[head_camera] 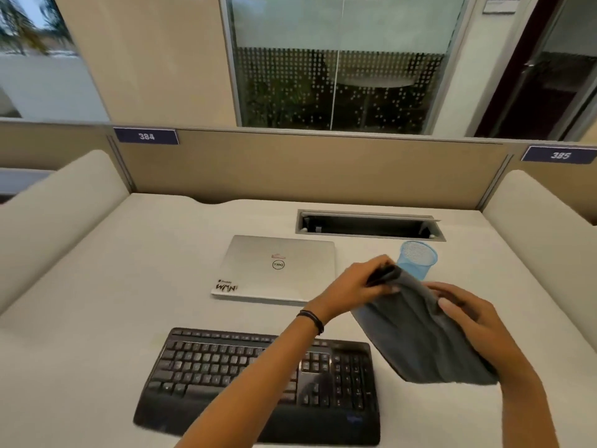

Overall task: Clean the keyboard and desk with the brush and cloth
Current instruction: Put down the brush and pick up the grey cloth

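A grey cloth [416,337] hangs in the air to the right of the black keyboard [226,373], held by both hands. My left hand [358,286] pinches its upper end, with something dark between the fingers that I cannot make out. My right hand [468,315] grips the cloth's right edge, and the rest droops toward the white desk [97,302]. My left forearm crosses over the keyboard's right half. No brush is clearly visible.
A closed silver laptop [274,266] lies behind the keyboard. A blue mesh cup [418,257] stands right of it, behind the cloth. An open cable slot [368,224] sits near the back partition. Padded side dividers bound the desk left and right.
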Action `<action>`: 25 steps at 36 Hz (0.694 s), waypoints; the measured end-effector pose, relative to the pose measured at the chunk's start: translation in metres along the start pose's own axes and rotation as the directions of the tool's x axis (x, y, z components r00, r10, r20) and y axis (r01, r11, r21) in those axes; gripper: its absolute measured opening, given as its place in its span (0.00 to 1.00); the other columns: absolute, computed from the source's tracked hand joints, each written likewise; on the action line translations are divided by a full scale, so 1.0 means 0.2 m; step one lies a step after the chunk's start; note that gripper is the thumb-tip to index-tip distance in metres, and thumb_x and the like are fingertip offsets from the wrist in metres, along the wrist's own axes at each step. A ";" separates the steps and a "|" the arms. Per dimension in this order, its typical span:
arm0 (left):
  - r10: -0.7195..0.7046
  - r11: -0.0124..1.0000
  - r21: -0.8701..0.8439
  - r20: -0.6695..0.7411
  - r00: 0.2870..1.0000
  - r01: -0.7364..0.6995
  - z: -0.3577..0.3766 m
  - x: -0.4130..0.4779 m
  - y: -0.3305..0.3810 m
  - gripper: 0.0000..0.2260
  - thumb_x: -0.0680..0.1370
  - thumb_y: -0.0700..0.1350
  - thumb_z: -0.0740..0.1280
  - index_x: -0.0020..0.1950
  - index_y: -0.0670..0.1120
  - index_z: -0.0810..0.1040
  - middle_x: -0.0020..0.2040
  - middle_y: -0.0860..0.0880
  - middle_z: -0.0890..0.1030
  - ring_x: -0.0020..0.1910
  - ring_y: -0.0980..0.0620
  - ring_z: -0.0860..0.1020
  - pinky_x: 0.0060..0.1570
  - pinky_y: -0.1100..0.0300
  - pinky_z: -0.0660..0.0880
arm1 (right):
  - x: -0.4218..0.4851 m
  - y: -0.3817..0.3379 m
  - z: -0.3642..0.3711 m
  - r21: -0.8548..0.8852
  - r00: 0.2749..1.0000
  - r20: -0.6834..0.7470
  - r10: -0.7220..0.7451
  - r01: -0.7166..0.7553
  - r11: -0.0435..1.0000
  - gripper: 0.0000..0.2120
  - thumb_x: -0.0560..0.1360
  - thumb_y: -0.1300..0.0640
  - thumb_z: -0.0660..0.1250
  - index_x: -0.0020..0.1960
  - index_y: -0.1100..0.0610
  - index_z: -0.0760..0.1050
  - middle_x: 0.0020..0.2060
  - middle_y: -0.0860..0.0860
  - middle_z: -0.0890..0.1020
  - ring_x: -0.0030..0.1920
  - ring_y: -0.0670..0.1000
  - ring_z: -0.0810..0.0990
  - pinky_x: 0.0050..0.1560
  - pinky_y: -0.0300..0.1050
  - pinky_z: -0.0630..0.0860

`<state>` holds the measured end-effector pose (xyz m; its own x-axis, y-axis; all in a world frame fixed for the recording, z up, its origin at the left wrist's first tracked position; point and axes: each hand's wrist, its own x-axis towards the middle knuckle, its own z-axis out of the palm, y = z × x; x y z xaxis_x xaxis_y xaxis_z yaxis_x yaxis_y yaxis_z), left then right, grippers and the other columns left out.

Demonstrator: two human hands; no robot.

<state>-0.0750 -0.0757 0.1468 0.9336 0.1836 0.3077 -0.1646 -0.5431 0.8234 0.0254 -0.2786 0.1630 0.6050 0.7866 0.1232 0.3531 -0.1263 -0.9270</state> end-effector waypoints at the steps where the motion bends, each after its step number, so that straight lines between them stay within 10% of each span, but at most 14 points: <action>1: 0.008 1.000 0.003 -0.033 0.999 -0.008 -0.04 -0.02 0.00 0.10 0.78 0.41 0.65 0.59 0.42 0.72 0.56 0.46 0.77 0.54 0.55 0.73 0.55 0.69 0.70 | 0.00 -0.01 0.03 0.096 1.000 -0.017 0.011 -0.009 0.995 0.18 0.74 0.42 0.64 0.59 0.51 0.76 0.53 0.48 0.82 0.55 0.50 0.80 0.53 0.42 0.78; 9: -0.057 0.996 -0.078 -0.301 0.952 0.035 -0.30 -0.21 -0.02 0.09 0.79 0.41 0.64 0.58 0.49 0.71 0.53 0.56 0.75 0.53 0.69 0.73 0.55 0.72 0.71 | -0.06 0.01 0.33 0.606 0.993 -0.080 0.087 -0.020 0.795 0.38 0.60 0.25 0.62 0.59 0.50 0.77 0.57 0.50 0.80 0.57 0.51 0.79 0.51 0.45 0.79; 15: -0.194 0.964 -0.248 -0.408 0.892 0.096 -0.37 -0.30 -0.06 0.10 0.79 0.47 0.64 0.60 0.50 0.72 0.57 0.54 0.77 0.57 0.58 0.75 0.58 0.60 0.74 | -0.07 0.05 0.59 0.421 0.957 -0.095 0.275 -0.211 0.882 0.50 0.48 0.23 0.69 0.61 0.52 0.68 0.55 0.51 0.76 0.57 0.53 0.77 0.48 0.39 0.79; 20: -0.261 0.935 -0.333 -0.409 0.874 0.124 -0.38 -0.36 -0.06 0.09 0.79 0.46 0.64 0.57 0.58 0.71 0.53 0.61 0.77 0.53 0.67 0.76 0.53 0.69 0.73 | -0.05 -0.01 0.72 0.280 0.904 -0.213 0.371 -0.308 0.909 0.45 0.46 0.25 0.71 0.54 0.51 0.69 0.52 0.48 0.77 0.54 0.51 0.77 0.57 0.51 0.75; 25: -0.319 0.931 -0.305 -0.408 0.855 0.202 -0.39 -0.45 -0.12 0.08 0.79 0.46 0.65 0.56 0.54 0.69 0.49 0.62 0.74 0.45 0.73 0.73 0.43 0.79 0.69 | -0.04 -0.08 0.80 0.277 0.830 -0.387 0.403 -0.312 0.909 0.21 0.68 0.43 0.67 0.54 0.54 0.69 0.52 0.54 0.77 0.56 0.60 0.76 0.60 0.60 0.73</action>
<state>-0.1799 -0.0146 0.1370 0.7214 0.6646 0.1946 -0.0617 -0.2183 0.9739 -0.0992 -0.1856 0.1199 0.9201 0.3681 -0.1339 -0.0656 -0.1922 -0.9792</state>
